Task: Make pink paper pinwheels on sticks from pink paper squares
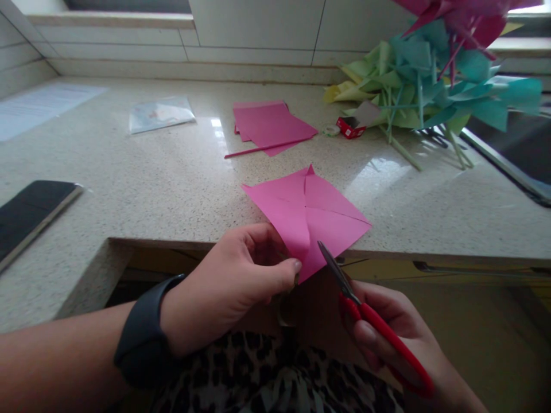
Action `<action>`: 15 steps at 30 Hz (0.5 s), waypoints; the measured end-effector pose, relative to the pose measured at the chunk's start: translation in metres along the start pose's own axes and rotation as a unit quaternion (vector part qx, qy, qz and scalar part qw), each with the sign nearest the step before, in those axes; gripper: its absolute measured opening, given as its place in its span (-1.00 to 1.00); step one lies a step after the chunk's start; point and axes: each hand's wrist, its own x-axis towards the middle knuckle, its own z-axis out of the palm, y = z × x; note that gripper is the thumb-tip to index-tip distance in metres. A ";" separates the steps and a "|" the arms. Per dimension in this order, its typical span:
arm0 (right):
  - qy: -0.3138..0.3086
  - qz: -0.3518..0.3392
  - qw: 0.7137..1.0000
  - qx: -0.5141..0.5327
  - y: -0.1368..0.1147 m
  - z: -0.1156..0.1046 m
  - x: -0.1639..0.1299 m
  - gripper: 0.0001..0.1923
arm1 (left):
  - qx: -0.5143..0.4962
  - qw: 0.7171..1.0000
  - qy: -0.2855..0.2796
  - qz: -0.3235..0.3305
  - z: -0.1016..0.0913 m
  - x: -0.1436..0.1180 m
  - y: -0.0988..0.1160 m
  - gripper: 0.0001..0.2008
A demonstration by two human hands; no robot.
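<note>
Left hand (241, 275) pinching the pink paper square (307, 215) at its near corner, right hand (396, 332) just beside, fingers closed around red scissors (370, 315), blades at the paper edge

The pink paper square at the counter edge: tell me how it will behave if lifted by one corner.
The pink paper square is probably floppy: it is thin, creased and already cut toward its middle. It looks very light, so it may slide on the glossy counter. The left hand pinches one corner; the red scissors could tear it if tugged.
</note>
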 end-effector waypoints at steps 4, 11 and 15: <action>0.000 -0.017 1.000 0.003 -0.002 0.001 0.001 -0.59 | 0.005 1.000 0.000 -0.001 -0.001 0.000 0.001 -0.88; 0.018 -0.026 0.999 0.018 -0.004 0.003 0.003 -0.57 | 0.029 1.000 -0.003 -0.005 -0.001 0.000 0.008 -0.92; 0.022 -0.008 1.000 0.016 -0.001 -0.003 0.001 -0.59 | 0.097 0.995 0.001 -0.007 -0.007 0.000 0.016 -0.91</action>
